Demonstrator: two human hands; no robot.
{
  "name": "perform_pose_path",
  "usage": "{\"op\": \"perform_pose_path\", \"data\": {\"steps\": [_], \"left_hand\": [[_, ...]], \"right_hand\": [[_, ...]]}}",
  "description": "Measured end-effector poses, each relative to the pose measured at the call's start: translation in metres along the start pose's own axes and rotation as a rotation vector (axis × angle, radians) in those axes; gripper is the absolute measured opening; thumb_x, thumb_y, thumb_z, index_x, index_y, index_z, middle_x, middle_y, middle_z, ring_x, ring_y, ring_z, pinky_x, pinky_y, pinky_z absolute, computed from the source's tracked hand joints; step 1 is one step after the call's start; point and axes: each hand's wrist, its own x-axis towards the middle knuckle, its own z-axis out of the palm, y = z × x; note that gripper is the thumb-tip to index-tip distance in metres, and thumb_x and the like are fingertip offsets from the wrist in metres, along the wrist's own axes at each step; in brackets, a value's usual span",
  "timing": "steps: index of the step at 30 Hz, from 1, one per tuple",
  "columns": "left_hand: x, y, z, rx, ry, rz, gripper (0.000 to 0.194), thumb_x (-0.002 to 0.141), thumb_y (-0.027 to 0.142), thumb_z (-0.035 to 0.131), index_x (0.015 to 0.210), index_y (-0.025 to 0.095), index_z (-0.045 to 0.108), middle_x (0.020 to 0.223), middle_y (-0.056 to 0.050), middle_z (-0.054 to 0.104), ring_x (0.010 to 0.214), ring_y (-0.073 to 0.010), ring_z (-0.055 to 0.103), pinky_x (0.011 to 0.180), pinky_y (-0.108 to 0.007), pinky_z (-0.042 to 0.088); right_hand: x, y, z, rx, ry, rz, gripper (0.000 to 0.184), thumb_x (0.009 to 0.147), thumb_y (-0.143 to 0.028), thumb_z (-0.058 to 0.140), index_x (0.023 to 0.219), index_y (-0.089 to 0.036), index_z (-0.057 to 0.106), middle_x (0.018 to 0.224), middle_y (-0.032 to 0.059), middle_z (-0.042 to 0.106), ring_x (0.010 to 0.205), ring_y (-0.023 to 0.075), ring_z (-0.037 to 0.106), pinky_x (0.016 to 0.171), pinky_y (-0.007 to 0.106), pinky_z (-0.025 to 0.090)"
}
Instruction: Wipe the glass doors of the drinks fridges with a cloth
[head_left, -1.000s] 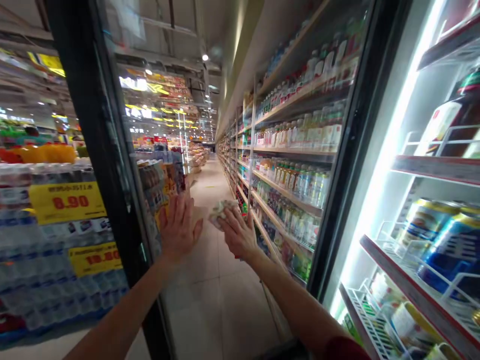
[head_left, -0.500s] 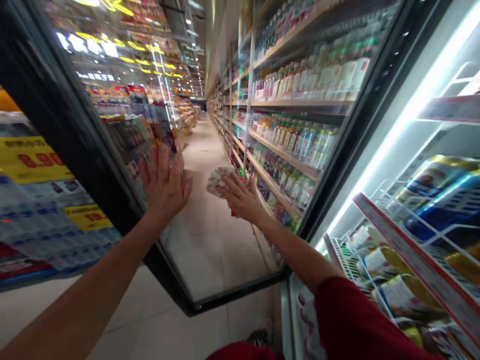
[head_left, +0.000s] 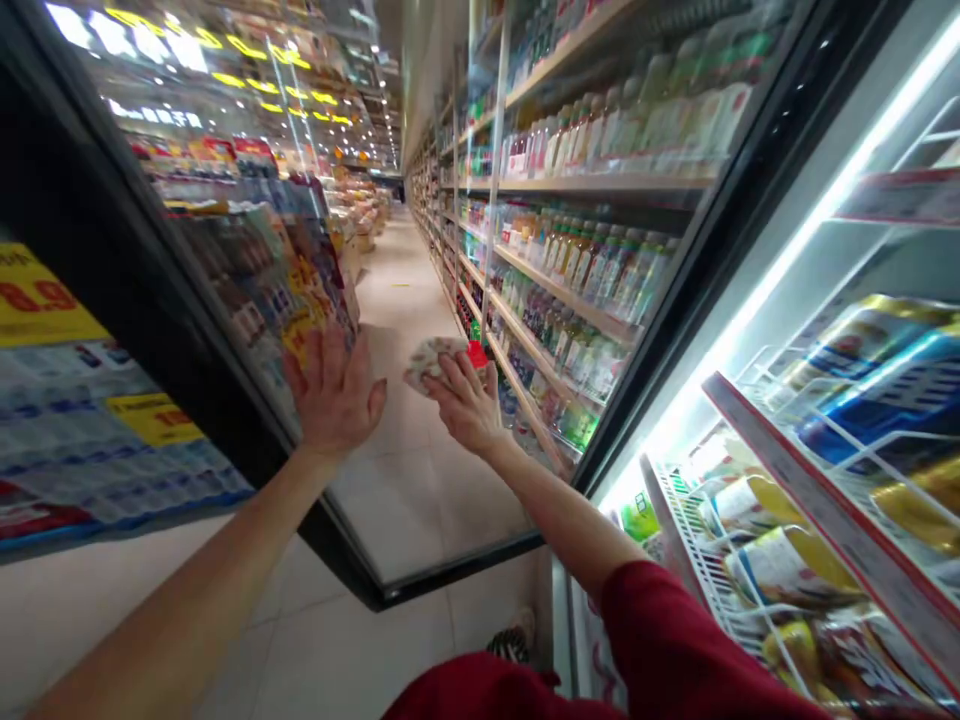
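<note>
We're resting spread left hand [head_left: 334, 395] on black-framed glass door [head_left: 427, 510] | right hand [head_left: 469, 405] pinching pale patterned cloth [head_left: 426, 364] | uneven pushing risking door swing

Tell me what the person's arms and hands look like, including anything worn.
The left hand and right hand are bare of gloves, and I can make out no rings, watch or markings on them. A short, plain, dark red sleeve covers the upper part of the right arm. The left arm shows no sleeve within the frame.
</note>
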Motion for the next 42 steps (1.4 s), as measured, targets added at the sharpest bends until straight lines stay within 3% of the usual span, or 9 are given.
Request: {"op": "perform_pose_path", "data": {"steps": [6,12,17,19,24,31,36,38,42], "left_hand": [[0.000,0.000,0.002,0.015,-0.029,-0.051,0.064,0.082,0.037,0.051,0.137,0.013,0.032,0.150,-0.014,0.016,0.140,-0.0287,0.001,0.109,-0.057,0.003],[0.000,-0.001,0.001,0.008,-0.038,-0.057,0.064,0.083,0.037,0.051,0.138,0.012,0.031,0.150,-0.016,0.016,0.140,-0.0283,0.001,0.110,-0.057,0.003],[0.001,0.000,-0.001,-0.023,-0.090,-0.090,0.062,0.082,0.038,0.051,0.135,0.011,0.034,0.150,-0.016,0.016,0.140,-0.0293,0.000,0.109,-0.058,0.001],[0.001,0.002,-0.001,-0.040,-0.074,-0.098,0.061,0.082,0.038,0.051,0.134,0.011,0.035,0.150,-0.015,0.017,0.140,-0.0295,0.002,0.109,-0.058,0.002],[0.001,0.001,0.000,-0.014,-0.038,-0.059,0.063,0.081,0.037,0.053,0.135,0.011,0.034,0.149,-0.017,0.018,0.140,-0.0306,0.003,0.109,-0.058,0.002],[0.003,0.002,0.000,0.121,0.117,0.060,0.068,0.078,0.030,0.055,0.140,0.016,0.029,0.146,-0.018,0.027,0.139,-0.0290,0.013,0.110,-0.054,0.014],[0.004,0.001,-0.001,0.134,0.151,0.082,0.073,0.079,0.029,0.057,0.142,0.019,0.023,0.145,-0.017,0.028,0.139,-0.0280,0.015,0.110,-0.053,0.016],[0.004,0.001,-0.002,0.123,0.144,0.080,0.074,0.079,0.028,0.056,0.143,0.021,0.020,0.146,-0.015,0.027,0.139,-0.0276,0.015,0.110,-0.053,0.017],[0.003,0.001,-0.001,0.092,0.118,0.055,0.076,0.079,0.028,0.056,0.144,0.023,0.017,0.148,-0.013,0.023,0.139,-0.0273,0.014,0.110,-0.054,0.014]], "right_hand": [[0.017,0.046,0.000,-0.127,0.269,0.800,0.052,0.091,-0.027,0.023,0.141,-0.012,0.026,0.146,0.0197,0.027,0.140,0.0257,0.013,0.106,0.059,0.018],[0.032,-0.013,0.010,-0.029,-0.027,0.081,0.043,0.087,-0.031,0.040,0.130,-0.036,0.044,0.141,-0.0025,0.041,0.139,0.0158,0.018,0.114,0.047,0.010],[0.008,0.047,0.000,-0.139,0.216,0.653,0.052,0.090,-0.025,0.024,0.141,-0.014,0.026,0.144,0.0178,0.029,0.140,0.0238,0.012,0.107,0.060,0.015],[0.005,0.044,0.000,-0.127,0.227,0.770,0.053,0.090,-0.025,0.024,0.141,-0.010,0.026,0.146,0.0205,0.025,0.141,0.0258,0.009,0.106,0.059,0.018],[-0.007,0.009,0.003,0.024,-0.119,0.163,0.044,0.086,-0.025,0.041,0.129,-0.026,0.047,0.142,0.0064,0.040,0.139,0.0209,0.020,0.112,0.051,0.012],[-0.021,0.091,-0.012,-0.045,0.301,0.959,0.055,0.088,-0.029,0.028,0.139,-0.010,0.030,0.144,0.0237,0.027,0.138,0.0313,0.019,0.102,0.065,0.020],[-0.007,0.014,0.001,0.045,0.048,0.199,0.045,0.084,-0.023,0.041,0.129,-0.029,0.046,0.141,0.0043,0.041,0.138,0.0200,0.022,0.111,0.049,0.020],[-0.013,0.015,-0.002,0.039,0.014,0.048,0.044,0.083,-0.022,0.045,0.125,-0.035,0.048,0.137,-0.0003,0.047,0.136,0.0170,0.027,0.112,0.047,0.019],[-0.024,0.087,-0.017,-0.111,0.225,0.573,0.051,0.087,-0.023,0.035,0.138,-0.017,0.033,0.141,0.0195,0.037,0.136,0.0285,0.025,0.103,0.063,0.022]]}}
